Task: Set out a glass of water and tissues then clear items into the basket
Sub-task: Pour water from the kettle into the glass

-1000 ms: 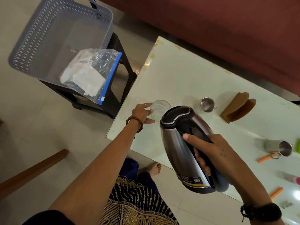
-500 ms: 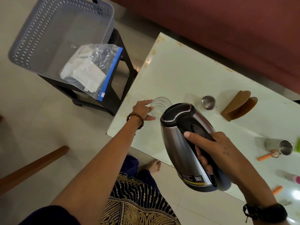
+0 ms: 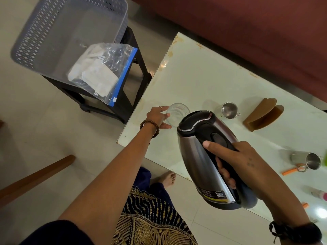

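Observation:
A clear drinking glass (image 3: 177,112) stands upright near the left end of the pale table (image 3: 198,80). My left hand (image 3: 157,117) wraps around its left side. My right hand (image 3: 235,160) grips the black handle of a steel electric kettle (image 3: 196,156), held in the air and tilted with its lid end toward the glass. Part of the glass is hidden behind the kettle. A grey perforated basket (image 3: 44,32) sits on a black stool at the upper left, with a clear zip bag of white tissues (image 3: 99,73) lying across its near rim.
On the table stand a small steel cup (image 3: 229,110), a brown wooden holder (image 3: 263,115), a second steel mug (image 3: 311,160), orange sticks (image 3: 290,171) and a pink item (image 3: 321,193) at the right edge. A dark red sofa (image 3: 247,32) runs behind. A wooden leg (image 3: 35,177) crosses the floor.
The kettle has moved slightly up and nearer the glass with my right hand. My left hand stays on the glass. The view has shifted a little.

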`<move>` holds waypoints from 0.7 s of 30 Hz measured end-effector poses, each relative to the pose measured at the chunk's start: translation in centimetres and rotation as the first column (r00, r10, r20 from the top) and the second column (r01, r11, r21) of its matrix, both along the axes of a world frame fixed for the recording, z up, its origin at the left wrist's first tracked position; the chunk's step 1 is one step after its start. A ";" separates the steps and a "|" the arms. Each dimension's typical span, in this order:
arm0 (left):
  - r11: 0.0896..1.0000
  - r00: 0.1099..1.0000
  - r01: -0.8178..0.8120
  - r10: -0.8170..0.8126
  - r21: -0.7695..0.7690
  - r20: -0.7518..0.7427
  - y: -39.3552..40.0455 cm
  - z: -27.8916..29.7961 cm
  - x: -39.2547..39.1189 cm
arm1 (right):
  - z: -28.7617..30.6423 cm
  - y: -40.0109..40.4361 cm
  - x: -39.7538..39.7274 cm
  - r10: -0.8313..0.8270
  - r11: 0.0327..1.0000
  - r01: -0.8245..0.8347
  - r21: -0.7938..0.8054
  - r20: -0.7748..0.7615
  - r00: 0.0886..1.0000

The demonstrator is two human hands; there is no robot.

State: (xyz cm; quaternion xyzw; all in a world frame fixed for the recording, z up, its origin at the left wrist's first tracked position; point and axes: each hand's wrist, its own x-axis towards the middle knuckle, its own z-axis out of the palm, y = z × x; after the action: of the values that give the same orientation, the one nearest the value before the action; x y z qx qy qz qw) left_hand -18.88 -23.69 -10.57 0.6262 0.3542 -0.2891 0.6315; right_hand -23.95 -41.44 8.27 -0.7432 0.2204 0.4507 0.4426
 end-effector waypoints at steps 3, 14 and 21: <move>1.000 1.000 -0.004 0.004 -0.007 -0.014 0.0 0.2 -0.1 | 0.2 0.2 -0.2 0.027 1.000 -0.027 -0.013 0.039 0.999; 1.000 1.000 -0.014 0.013 -0.016 -0.027 0.0 0.4 -0.1 | 0.5 0.6 0.3 0.065 0.998 -0.064 0.018 -0.026 0.998; 1.000 1.000 -0.016 0.016 -0.010 -0.008 0.0 0.4 0.0 | 0.5 0.8 0.3 0.054 0.998 -0.054 0.014 -0.028 0.998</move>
State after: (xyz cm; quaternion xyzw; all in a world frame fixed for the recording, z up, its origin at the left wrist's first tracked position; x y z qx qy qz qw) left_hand -18.89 -23.68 -10.20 0.6189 0.3603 -0.2886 0.6355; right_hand -23.60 -40.65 8.77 -0.7396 0.2033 0.4743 0.4322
